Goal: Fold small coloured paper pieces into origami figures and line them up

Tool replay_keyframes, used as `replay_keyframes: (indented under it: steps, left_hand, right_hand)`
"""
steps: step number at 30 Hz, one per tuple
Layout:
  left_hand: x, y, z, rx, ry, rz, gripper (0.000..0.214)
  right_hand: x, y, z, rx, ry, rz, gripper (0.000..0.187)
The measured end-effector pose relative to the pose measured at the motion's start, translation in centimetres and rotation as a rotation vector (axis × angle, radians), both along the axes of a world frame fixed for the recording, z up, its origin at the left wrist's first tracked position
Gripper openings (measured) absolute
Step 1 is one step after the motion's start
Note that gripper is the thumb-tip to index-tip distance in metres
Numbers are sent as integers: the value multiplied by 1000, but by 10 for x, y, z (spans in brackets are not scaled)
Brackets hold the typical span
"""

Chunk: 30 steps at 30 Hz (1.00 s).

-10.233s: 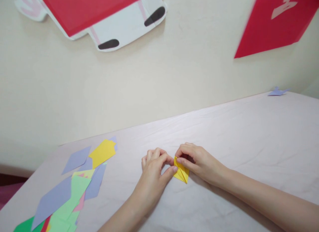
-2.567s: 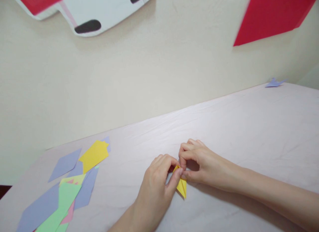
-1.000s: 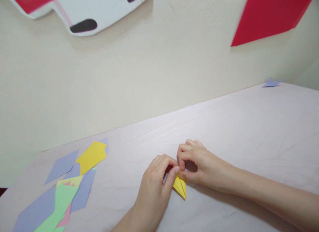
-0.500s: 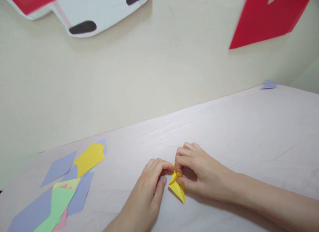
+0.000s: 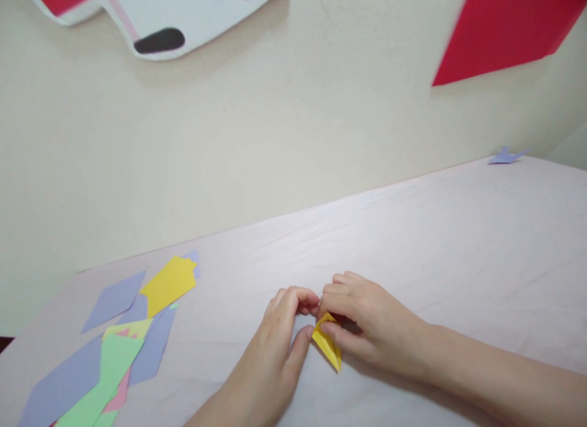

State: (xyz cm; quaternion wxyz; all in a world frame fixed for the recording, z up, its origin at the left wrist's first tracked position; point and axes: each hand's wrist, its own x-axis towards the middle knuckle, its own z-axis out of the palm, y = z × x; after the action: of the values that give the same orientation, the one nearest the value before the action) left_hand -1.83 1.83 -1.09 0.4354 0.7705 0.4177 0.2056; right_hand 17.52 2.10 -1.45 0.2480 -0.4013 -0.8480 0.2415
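A small yellow fold (image 5: 328, 349) lies on the pale, wrinkled cloth of the bench (image 5: 458, 243), near its front edge and between a person's two hands. The right hand (image 5: 369, 324) comes in from the right, its fingers (image 5: 334, 302) curled over the upper end of the fold and its thumb laid along the right side, clamped on the paper. The left hand (image 5: 279, 349) reaches up from below, its thumb pressed to the fold's left edge and its bent fingers meeting the right hand's at the top, so both hands are closed on the same piece. The fold's lower point juts out free toward the camera.

Well apart, at the bench's left end, loose coloured paper is spread in an overlapping pile (image 5: 137, 347). A yellow sheet (image 5: 169, 284) sits on top at the back, a lilac diamond (image 5: 114, 300) just beside it, and a green sheet (image 5: 110, 369) nearer the front. Far off at the right rear corner rests a lilac paper figure (image 5: 505, 156), touching the cream wall (image 5: 275, 139). On that wall hang a red sheet (image 5: 499, 35) and a white cutout (image 5: 192, 17) with black ovals.
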Motion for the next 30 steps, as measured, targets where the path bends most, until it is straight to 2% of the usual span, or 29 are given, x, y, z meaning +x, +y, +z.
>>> replay_keyframes:
  steps: [9, 13, 16, 22, 26, 30]
  left_hand:
    - [1, 4, 7, -3, 22, -33, 31]
    - [0, 4, 10, -23, 20, -48, 32]
    - [0, 4, 12, -57, 20, -57, 31]
    - [4, 3, 12, -60, 29, -36, 17]
    - [3, 3, 10, 37, 80, -19, 7]
    - [2, 1, 5, 148, 159, -13, 10]
  right_hand:
    - [-2, 2, 3, -11, -26, 26, 15]
    - [3, 2, 10, -146, 31, 26, 6]
    - [10, 2, 15, -245, 100, 17, 18]
    - [15, 5, 11, -342, 188, -3, 19]
    - [14, 5, 8, -375, 191, -23, 22]
    - [13, 3, 5, -346, 197, -43, 23]
